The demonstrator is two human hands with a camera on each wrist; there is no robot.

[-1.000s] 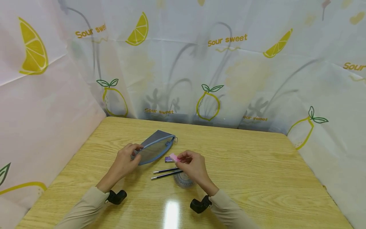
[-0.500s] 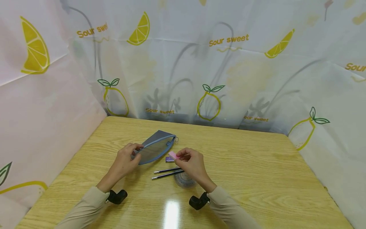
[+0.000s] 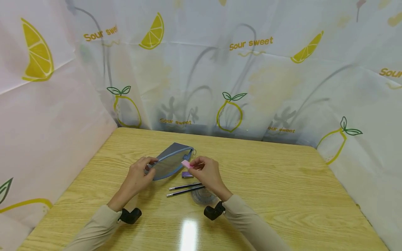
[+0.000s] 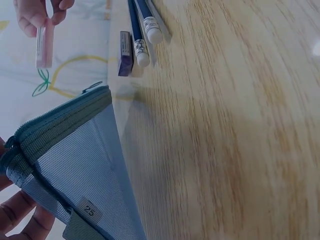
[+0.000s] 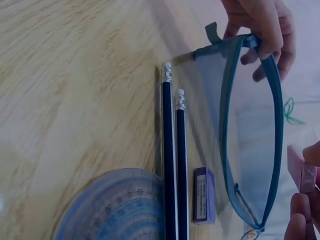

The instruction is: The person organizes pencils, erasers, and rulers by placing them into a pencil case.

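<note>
My left hand (image 3: pixel 138 176) pinches one end of a blue-grey mesh zip pouch (image 4: pixel 85 160), whose mouth gapes toward the right. Between the thumb and fingers of my right hand (image 3: pixel 209 174) is a small pink eraser (image 3: pixel 186 164), held just off the pouch's open side. On the table below lies a purple eraser-like block (image 5: pixel 204 195) with a white label. Two dark pencils (image 5: pixel 170 135) with white eraser ends lie side by side near it. Next to them a clear round-edged protractor (image 5: pixel 120 210) lies flat, partly under my right hand in the head view.
Everything rests on a wood-grain table (image 3: pixel 282 188). A white lemon-printed sheet (image 3: pixel 194 69) hangs behind the table and along its sides. Black wrist cameras (image 3: pixel 130 216) are strapped to both wrists.
My right hand has moved up and slightly left with the pink eraser, closer to the pouch's mouth. The left hand keeps its grip on the pouch in the same place.
</note>
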